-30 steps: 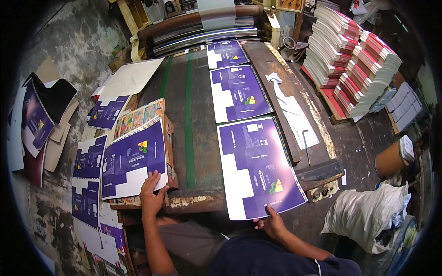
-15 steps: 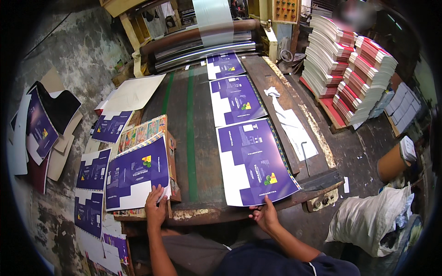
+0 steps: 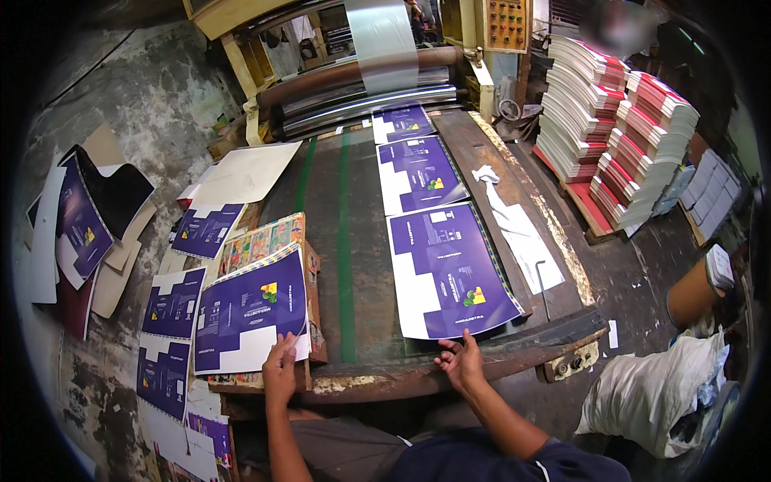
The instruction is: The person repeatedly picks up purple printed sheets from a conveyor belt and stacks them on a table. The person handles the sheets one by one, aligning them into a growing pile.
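My right hand [image 3: 460, 361] touches the near edge of a large purple printed sheet [image 3: 450, 269] lying flat on the dark machine table [image 3: 353, 209]; its fingers are spread. My left hand [image 3: 279, 365] presses on the near corner of a stack of purple printed sheets [image 3: 250, 309] resting on a box at the table's left. Two more purple sheets [image 3: 419, 170] lie in a line further up the table, coming from the rollers [image 3: 361, 76].
Tall stacks of white and red sheets [image 3: 618, 128] stand on a pallet at the right. A white sack [image 3: 650, 394] lies at the lower right. Loose purple sheets [image 3: 169, 321] and cardboard [image 3: 88, 217] cover the floor at the left. A control panel [image 3: 502, 22] is at the back.
The purple sheet under my right hand has slid up the table and now lies fully on it. My left hand stays on the stack at the left.
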Action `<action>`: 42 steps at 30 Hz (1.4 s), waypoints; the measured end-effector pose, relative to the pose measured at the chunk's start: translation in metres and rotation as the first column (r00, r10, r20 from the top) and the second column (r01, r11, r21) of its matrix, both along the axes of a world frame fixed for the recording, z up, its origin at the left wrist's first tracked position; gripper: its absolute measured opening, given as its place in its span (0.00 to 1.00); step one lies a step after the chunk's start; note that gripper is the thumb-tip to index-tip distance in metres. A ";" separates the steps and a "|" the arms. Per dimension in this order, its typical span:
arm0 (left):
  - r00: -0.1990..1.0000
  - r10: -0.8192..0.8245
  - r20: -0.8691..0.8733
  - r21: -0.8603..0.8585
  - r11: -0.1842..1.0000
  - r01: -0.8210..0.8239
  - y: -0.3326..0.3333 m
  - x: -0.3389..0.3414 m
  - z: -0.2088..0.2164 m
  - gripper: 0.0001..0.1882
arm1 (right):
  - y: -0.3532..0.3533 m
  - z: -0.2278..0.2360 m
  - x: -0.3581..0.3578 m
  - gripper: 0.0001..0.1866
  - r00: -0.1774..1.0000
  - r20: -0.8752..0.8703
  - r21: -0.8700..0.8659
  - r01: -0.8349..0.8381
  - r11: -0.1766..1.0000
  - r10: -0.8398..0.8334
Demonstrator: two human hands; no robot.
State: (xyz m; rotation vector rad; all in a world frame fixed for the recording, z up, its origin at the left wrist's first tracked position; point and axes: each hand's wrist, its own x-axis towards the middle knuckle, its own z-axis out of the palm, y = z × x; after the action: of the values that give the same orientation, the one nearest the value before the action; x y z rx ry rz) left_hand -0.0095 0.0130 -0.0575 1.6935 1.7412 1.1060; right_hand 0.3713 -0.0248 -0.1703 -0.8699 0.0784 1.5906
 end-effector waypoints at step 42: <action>0.806 0.011 -0.591 0.242 0.956 0.165 -0.010 0.101 0.060 0.36 | -0.198 0.023 0.039 0.20 0.864 0.319 0.018 -0.417 0.909 0.390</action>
State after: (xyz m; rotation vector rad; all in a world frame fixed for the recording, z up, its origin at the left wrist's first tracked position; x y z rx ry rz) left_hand 0.0917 0.0028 0.0027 2.4716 1.8968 0.8706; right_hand 0.4102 -0.2224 -0.1470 -1.1087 -0.4219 1.8059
